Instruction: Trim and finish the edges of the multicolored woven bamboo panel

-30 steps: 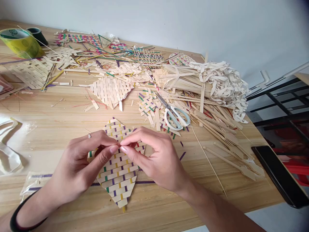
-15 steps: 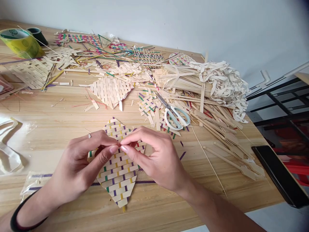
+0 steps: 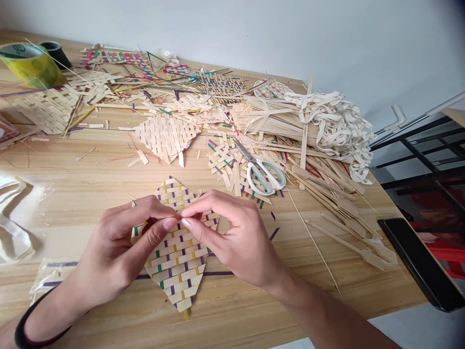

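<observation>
My left hand (image 3: 121, 245) and my right hand (image 3: 236, 237) meet fingertip to fingertip, each with thumb and forefinger pinched. Whatever lies between the tips is tiny, perhaps reddish, and cannot be made out. Right beneath them lies a woven bamboo piece (image 3: 178, 276), pale strips crossed with purple, yellow and green ones, its corners pointing away from and toward me. Part of its middle is covered by my fingers. Beyond my right hand, white-handled scissors (image 3: 267, 177) rest on woven offcuts (image 3: 221, 157). A plain woven piece (image 3: 165, 135) with one bound edge sits farther back.
Bundled strips with white cloth ties (image 3: 337, 121) and flat wooden handles (image 3: 359, 252) are at the right, near a black phone (image 3: 421, 261) at the table edge. Yellow tape (image 3: 32, 72) stands at far left. A white strap (image 3: 14, 237) lies at the left.
</observation>
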{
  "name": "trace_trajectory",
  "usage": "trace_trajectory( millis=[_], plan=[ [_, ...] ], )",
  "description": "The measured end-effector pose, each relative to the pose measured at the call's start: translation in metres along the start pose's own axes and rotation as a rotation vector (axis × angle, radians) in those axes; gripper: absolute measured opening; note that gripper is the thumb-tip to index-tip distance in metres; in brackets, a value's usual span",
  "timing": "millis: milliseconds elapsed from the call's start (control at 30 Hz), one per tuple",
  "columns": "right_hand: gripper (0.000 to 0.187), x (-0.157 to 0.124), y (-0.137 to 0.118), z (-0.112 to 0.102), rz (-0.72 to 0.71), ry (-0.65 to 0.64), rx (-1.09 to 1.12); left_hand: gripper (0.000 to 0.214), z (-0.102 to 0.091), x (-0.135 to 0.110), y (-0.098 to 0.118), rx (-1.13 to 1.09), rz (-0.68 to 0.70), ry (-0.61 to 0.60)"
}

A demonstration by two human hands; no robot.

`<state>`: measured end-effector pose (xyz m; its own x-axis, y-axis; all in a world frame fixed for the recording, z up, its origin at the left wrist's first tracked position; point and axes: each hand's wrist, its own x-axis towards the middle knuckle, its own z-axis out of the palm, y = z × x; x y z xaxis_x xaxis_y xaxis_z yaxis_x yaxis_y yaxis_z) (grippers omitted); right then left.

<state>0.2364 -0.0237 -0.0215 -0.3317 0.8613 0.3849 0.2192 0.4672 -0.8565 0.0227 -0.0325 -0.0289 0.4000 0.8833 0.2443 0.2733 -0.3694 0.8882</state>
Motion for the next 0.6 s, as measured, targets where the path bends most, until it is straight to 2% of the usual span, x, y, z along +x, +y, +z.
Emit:
trace_trajectory(
  millis=[267,400,600],
  plan=[
    [0.007,0.0006,-0.0005,-0.0003,0.01,0.005,-0.008,0.021,-0.0004,-0.0018,0.001,-0.019,-0.031,-0.002],
    [0.01,-0.001,0.0004,-0.0002,0.087,0.032,0.039,0.019,0.0001,0.001,0.0034,-0.047,-0.066,0.013],
    [0.014,-0.0036,0.0003,0.0032,0.154,0.064,0.112,0.023,-0.0002,0.0026,0.0038,-0.018,-0.011,0.056]
  ],
)
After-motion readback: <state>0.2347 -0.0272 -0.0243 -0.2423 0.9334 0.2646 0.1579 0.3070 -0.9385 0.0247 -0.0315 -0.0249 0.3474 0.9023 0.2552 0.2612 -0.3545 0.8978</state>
